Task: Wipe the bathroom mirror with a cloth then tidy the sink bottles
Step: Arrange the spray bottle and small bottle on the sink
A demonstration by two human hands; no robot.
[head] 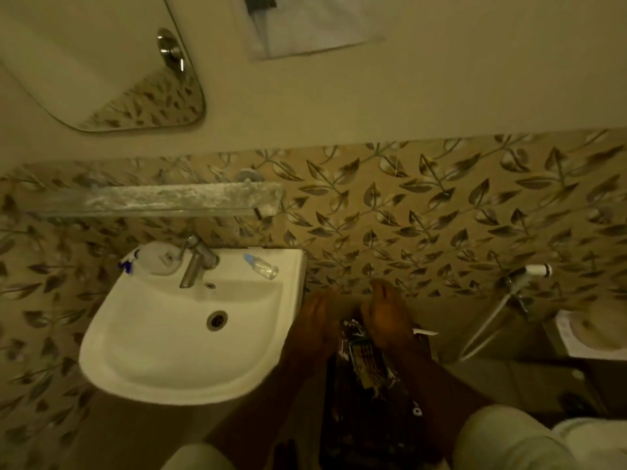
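Note:
Both my hands are held out low, to the right of the white sink [142, 364]. My left hand [317, 322] and my right hand [386, 317] grip a dark patterned cloth [368, 371] that hangs down between my forearms. The view is dim and blurred. The mirror [101, 69] hangs on the wall at the upper left, away from my hands. A clear spray bottle [154, 262] with a blue trigger rests on the sink's rim left of the tap [195, 266]. A small clear bottle [261, 266] with a blue cap lies on its side on the rim right of the tap.
A dusty glass shelf [152, 198] juts from the leaf-patterned wall between mirror and sink. A hand-spray with its hose [529, 273] hangs on the wall at the right, above a white fixture [590, 334]. A pale hanging item [312, 25] shows at the top edge.

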